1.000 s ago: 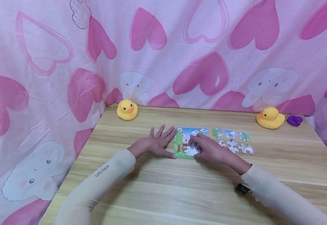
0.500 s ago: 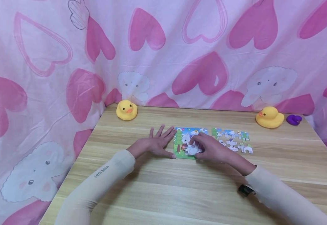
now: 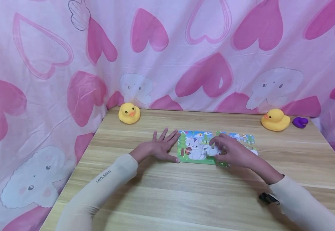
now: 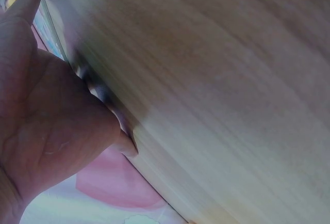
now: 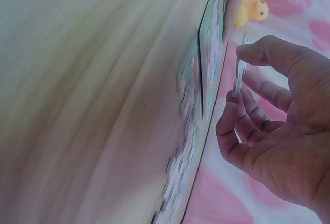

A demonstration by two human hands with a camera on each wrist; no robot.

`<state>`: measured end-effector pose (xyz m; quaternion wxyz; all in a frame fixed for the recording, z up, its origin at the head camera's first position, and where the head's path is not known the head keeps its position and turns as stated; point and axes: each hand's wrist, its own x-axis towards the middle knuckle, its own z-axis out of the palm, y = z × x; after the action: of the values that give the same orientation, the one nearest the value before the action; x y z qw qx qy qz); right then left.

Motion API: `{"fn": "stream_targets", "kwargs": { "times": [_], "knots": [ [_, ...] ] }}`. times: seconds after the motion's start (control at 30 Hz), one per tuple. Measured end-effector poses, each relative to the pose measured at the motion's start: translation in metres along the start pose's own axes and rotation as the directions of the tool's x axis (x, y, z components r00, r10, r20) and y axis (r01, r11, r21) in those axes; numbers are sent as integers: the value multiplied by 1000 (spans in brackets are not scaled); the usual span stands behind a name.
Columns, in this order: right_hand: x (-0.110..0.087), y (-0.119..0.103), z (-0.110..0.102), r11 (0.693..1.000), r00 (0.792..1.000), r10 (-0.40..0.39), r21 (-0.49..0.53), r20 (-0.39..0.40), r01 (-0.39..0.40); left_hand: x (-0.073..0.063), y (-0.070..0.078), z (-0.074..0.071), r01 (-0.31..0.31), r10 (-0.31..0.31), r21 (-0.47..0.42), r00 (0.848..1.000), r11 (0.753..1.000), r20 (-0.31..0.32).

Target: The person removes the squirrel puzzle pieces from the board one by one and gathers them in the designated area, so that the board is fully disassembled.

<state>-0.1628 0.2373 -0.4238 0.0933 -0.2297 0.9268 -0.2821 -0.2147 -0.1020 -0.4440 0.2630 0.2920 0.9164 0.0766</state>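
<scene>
A jigsaw puzzle board [image 3: 195, 150] with a white cartoon animal lies on the wooden table. My left hand [image 3: 162, 149] rests flat beside it with spread fingers, fingertips and thumb at the board's left edge. Between the thumb and fingers of my right hand [image 3: 235, 152], a puzzle piece [image 3: 212, 150] is pinched above the board's right side. The right wrist view shows this puzzle piece [image 5: 240, 72] edge-on, held clear of the table. Other loose puzzle pieces [image 3: 250, 139] lie right of the board, partly hidden by my right hand. The left wrist view shows mostly the left palm [image 4: 56, 126] and tabletop.
A yellow rubber duck [image 3: 129, 113] sits at the table's back left. At the back right are another yellow duck [image 3: 275, 120] and a small purple duck [image 3: 300, 122]. A pink heart-patterned curtain [image 3: 167, 64] hangs behind and to the left.
My right hand has moved right with the pinched puzzle piece, from over the animal to the board's right side, uncovering more of the picture. My left hand has stayed in place.
</scene>
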Motion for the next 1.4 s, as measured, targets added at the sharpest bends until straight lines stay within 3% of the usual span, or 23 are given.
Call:
{"fn": "stream_targets", "kwargs": {
  "times": [0.33,0.83,1.4],
  "knots": [
    [-27,28,-16,999,999,14,-48,-39,-16,1,0,0,5,-5,-3,1000,1000,-2],
    [-65,52,-27,992,999,34,-126,13,-32,2,1,0,7,-7,-9,1000,1000,2],
    [-73,57,-19,994,997,50,-97,60,-44,2,0,1,8,-8,4,1000,1000,2]
  ]
}}
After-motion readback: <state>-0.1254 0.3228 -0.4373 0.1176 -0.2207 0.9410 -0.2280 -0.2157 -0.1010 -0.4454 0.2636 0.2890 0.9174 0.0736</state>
